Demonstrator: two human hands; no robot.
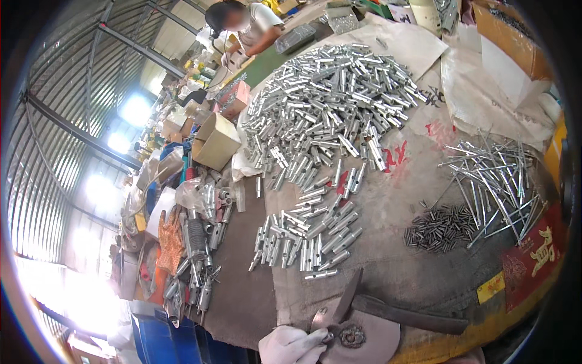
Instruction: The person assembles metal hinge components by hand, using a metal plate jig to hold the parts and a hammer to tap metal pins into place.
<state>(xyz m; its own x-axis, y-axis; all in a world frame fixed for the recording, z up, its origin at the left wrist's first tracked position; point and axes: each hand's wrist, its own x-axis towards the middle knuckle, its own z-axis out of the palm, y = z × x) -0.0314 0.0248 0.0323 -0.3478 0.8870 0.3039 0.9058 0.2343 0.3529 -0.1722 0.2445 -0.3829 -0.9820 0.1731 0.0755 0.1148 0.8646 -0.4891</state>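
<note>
At the lower edge, my left hand [291, 344] wears a white glove, its fingers closed in a pinch around a small dark metal end [328, 336]. What this piece is, I cannot make out. The hand is beside a pale rounded plate [379, 337] with a rough dark lump on it. Dark flat metal bars [409, 313] rise from the plate and stretch to the right. Ahead of the hand, short silver metal tubes [312, 252] lie in loose rows, some with holes in their sides. My right hand is not in view.
A large heap of similar tubes [327, 103] covers the far table. To the right are long thin metal rods [494, 182] and small dark pins [441, 228]. Tools and an orange glove [170, 242] crowd the left edge, near a cardboard box [215, 142]. Another person [242, 30] works beyond.
</note>
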